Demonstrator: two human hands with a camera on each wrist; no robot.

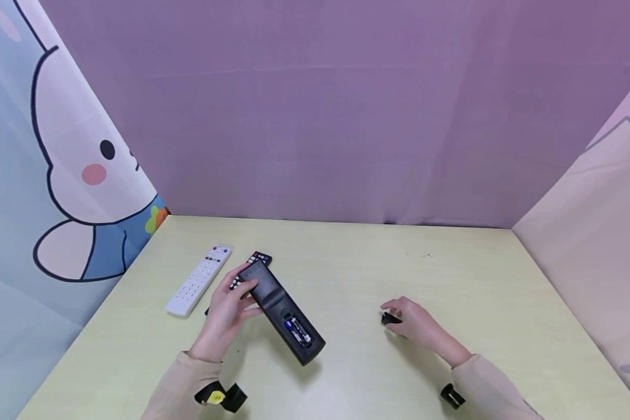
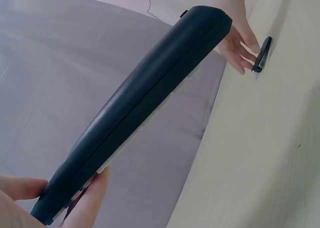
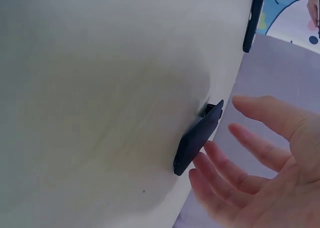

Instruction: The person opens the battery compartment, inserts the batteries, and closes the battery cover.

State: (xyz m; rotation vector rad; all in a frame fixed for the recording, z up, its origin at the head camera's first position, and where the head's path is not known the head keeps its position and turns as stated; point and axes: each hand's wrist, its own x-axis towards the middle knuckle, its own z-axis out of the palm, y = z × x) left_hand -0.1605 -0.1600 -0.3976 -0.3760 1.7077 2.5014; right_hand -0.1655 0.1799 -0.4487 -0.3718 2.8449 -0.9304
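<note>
My left hand [image 1: 224,314] pinches one end of a black remote control [image 1: 275,297] between thumb and fingers, above the table. Its back faces up in the head view, with the battery compartment uncovered and batteries [image 1: 297,331] lying inside. In the left wrist view the remote control [image 2: 135,97] is seen from its side. On the right, a small black battery cover [image 3: 197,140] rests on the table, tilted up at one edge. Beside it is my right hand [image 1: 419,324], its fingers loosely bent and the fingertips at the cover's edge. Thumb and fingers are apart, not closed round the cover.
A white remote control [image 1: 199,281] lies on the table at the left. Another dark remote control [image 1: 262,256] lies partly hidden behind my left hand. Purple cloth [image 1: 336,116] stands behind the table [image 1: 346,256], with printed cloth at both sides.
</note>
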